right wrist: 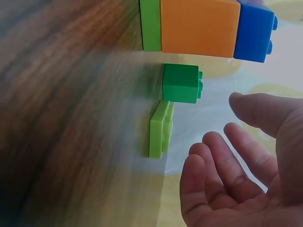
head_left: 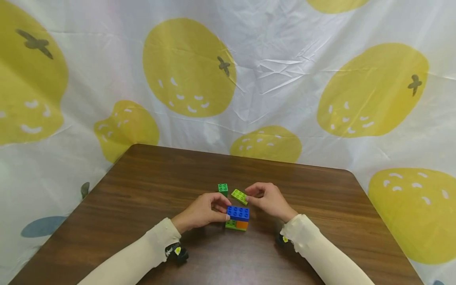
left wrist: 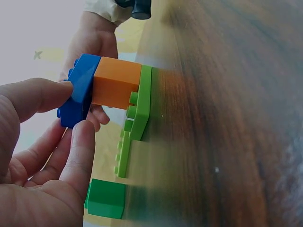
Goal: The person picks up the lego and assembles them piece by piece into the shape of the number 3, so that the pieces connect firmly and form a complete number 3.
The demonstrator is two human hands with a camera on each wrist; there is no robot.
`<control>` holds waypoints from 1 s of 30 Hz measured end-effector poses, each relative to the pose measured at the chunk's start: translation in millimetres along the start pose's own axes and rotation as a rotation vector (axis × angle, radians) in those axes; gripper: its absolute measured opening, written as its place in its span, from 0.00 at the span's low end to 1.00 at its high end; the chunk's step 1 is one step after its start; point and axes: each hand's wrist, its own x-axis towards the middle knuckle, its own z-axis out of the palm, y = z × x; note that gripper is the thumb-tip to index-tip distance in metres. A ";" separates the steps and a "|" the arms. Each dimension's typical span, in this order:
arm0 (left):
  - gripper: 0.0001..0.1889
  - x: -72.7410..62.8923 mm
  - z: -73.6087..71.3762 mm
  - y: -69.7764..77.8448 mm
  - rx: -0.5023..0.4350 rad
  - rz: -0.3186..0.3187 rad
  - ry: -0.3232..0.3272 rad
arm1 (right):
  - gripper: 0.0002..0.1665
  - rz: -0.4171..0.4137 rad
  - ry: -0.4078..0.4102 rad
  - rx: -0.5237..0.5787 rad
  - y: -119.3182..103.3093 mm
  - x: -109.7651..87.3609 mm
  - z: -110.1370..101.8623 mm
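Ideally, I'd steady the stack (head_left: 242,225) with my left grip (head_left: 206,208), pinched on its blue brick (head_left: 238,213), and square my parted right grip (head_left: 269,200) to the loose lime brick (head_left: 239,196) just beside it on the table (head_left: 303,182) before pinching.

Brown table (head_left: 320,202), white fruit-print cloth (head_left: 278,47) behind

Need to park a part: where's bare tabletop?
Free: table between right hand and right edge; between left hand and left edge; far strip behind the dark green brick. Crowded: between and just beyond the hands, where blue-topped stack, lime plate and dark green brick sit close.
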 end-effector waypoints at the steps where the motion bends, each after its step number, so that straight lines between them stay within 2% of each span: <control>1: 0.17 0.1 -0.1 0.1 0.001 0.001 -0.001 | 0.15 -0.004 0.000 -0.005 0.1 1.1 0.5; 19: 0.17 -0.3 -0.3 0.0 -0.006 -0.005 -0.006 | 0.18 -0.018 -0.011 0.030 -1.9 26.3 15.8; 30: 0.17 -0.6 -0.6 0.6 -0.006 -0.006 -0.007 | 0.23 -0.036 -0.020 0.024 -3.5 38.7 24.3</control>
